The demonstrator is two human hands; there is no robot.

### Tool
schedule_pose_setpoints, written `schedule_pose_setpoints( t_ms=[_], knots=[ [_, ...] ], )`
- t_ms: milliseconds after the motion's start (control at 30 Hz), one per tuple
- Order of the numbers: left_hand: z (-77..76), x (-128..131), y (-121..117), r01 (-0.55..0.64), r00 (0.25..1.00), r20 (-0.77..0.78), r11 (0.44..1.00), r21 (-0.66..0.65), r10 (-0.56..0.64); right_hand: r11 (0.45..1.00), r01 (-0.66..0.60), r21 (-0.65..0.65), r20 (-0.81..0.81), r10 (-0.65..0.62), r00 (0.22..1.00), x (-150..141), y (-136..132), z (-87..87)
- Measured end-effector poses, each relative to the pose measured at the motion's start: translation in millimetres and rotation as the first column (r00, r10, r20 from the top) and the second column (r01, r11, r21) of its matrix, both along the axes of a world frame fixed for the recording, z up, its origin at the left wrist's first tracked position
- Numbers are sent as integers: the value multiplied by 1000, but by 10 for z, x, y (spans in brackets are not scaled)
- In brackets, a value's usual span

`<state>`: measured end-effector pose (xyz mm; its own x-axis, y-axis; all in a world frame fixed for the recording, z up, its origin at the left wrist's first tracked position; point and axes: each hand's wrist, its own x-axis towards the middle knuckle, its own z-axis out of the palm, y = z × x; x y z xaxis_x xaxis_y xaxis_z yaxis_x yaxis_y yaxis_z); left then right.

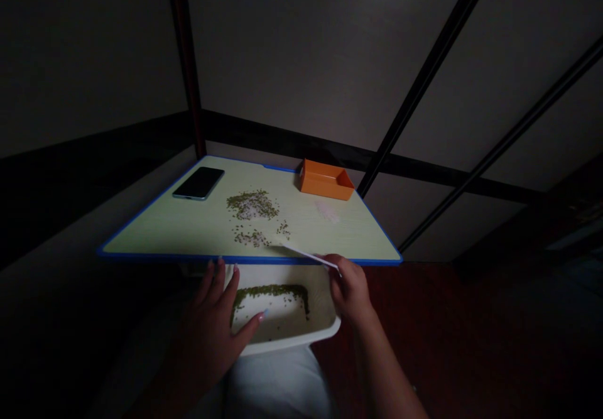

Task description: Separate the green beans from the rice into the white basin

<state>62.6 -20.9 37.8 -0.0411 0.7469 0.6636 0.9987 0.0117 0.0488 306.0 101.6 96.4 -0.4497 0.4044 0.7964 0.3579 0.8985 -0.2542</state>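
My right hand [349, 287] is closed around a slim white stick-like utensil [308, 255]. Its far end reaches over the table's front edge to a few loose grains; the tip's shape is unclear. My left hand [219, 306] has its fingers spread over the left side of a white plastic tub [325, 331], fingertips by the table edge. Small green beans [273, 290] line the tub's far side. On the table [164, 233], a pile of green beans mixed with pale grains [253, 205] lies behind a smaller scatter [252, 238].
An orange open box [325, 186] stands at the table's back right, with a small patch of white grains [326, 212] in front of it. At the back left lies a dark phone [200, 182]. The table has a raised blue edge, and panelled walls rise behind it.
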Motion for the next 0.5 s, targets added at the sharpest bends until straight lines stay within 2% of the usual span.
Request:
schedule_pose_setpoints(
  t_ms=[100,233,500],
  knots=[
    [-1,-1,-1,1,1000,7,1000,2,-1,995,-30,95,95,21,995,-27,-21,-32],
    [-5,-1,5,10,1000,20,1000,-6,-10,979,-1,204,205,-41,978,-73,-47,-87],
    [-16,3,-1,3,998,66,1000,-21,-2,966,34,256,238,-98,966,-75,-101,-105]
  ],
)
